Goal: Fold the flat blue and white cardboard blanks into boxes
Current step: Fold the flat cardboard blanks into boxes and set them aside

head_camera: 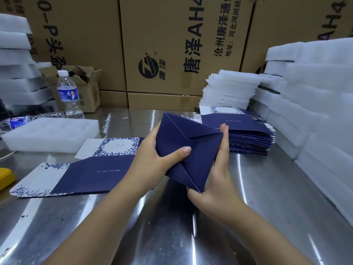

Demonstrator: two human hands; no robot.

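In the head view the box (pixel 191 146) is held above mid-counter (pixel 267 188), its blue base flaps crossed and facing the person. The left hand (pixel 152 155) has its grip round the box's left side, thumb pressing the flaps. The right hand (pixel 215 180) grips the right edge and near corner. The step looks like locking the base, so a firm push should seat the flaps next. One blank (pixel 91 175) lies flat to the left
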